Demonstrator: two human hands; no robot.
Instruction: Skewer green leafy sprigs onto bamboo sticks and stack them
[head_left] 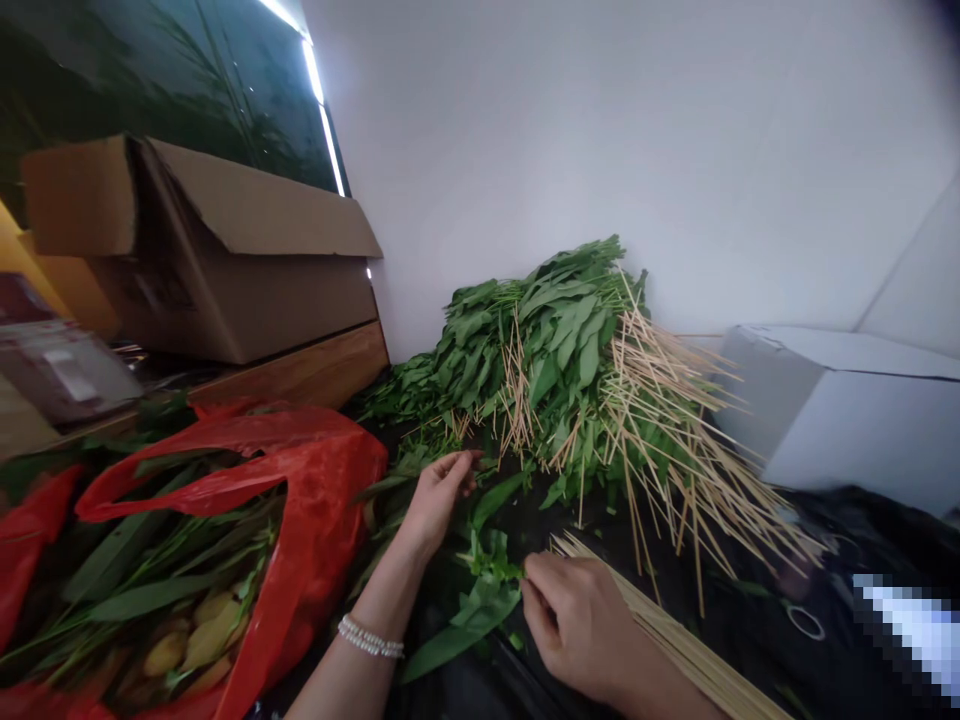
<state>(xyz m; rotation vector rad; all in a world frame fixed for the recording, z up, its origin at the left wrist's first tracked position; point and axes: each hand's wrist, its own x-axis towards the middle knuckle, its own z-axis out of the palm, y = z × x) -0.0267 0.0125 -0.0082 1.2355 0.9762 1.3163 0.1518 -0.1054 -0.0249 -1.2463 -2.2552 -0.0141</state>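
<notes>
Leaves (pixel 487 590) were pinched in right hand (pixel 577 625) over skewers (pixel 675 645); left hand (pixel 435 495) rested, fingers uncurled, on loose greens (pixel 420 455) ahead. Thin stems could tear if tugged hard.

The person is wearing a bracelet (pixel 370 638) of small white beads (pearl-like, strung close together) around the wrist of the left hand (pixel 439 495), while the right hand (pixel 577 625) and both forearms are showing bare.

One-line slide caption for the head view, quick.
Person's left hand reaches to loose leaves, right hand pinches a leafy sprig beside a skewer bundle, before a pile of skewered greens.
</notes>
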